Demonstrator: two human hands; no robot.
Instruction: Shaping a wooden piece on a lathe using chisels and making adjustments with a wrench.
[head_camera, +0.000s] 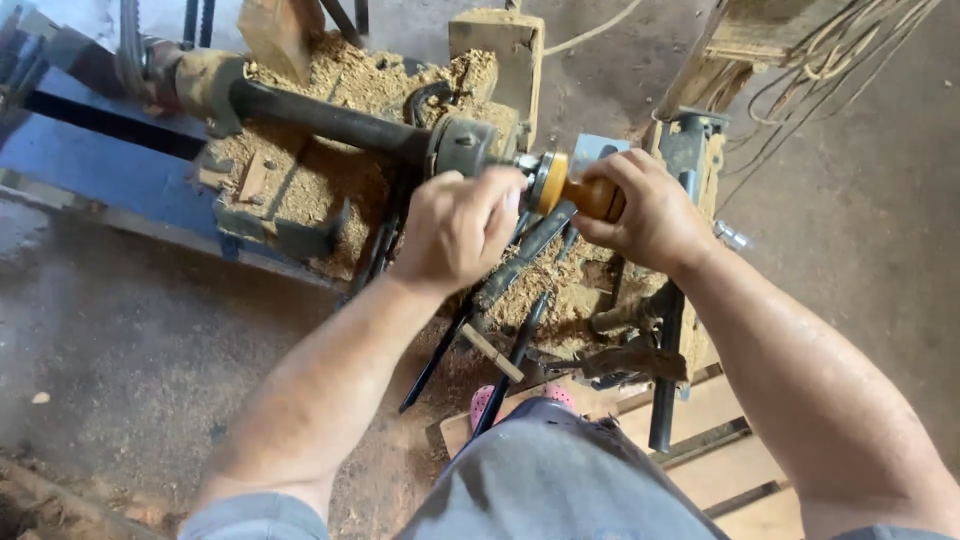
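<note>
My right hand (645, 215) is wrapped around a small orange-brown turned wooden piece (590, 197), fingers closed over its outer end. The piece sits on the end of the lathe spindle (465, 147), its long axis running left to right in line with the dark shaft (320, 115) that comes in from the upper left; its free end points right, into my palm. A yellow ring (549, 180) marks where the piece meets the spindle.

My left hand (458, 228) is curled into a loose fist just beside that joint, knuckles toward me. It seems to be pinching something small against the piece, but my fingers hide it — I cannot say what.

Sawdust (330, 170) lies heaped over the lathe bed behind and under the shaft. A blue metal frame (100, 160) runs along the left. Below my hands several long dark turning tools (515, 270) lie slanting across the bed, and a wooden block (497, 50) stands behind the spindle. No labels or packages show — only bare wood, metal and dust. My pink sandal (484, 402) shows below, on the dusty floor.
</note>
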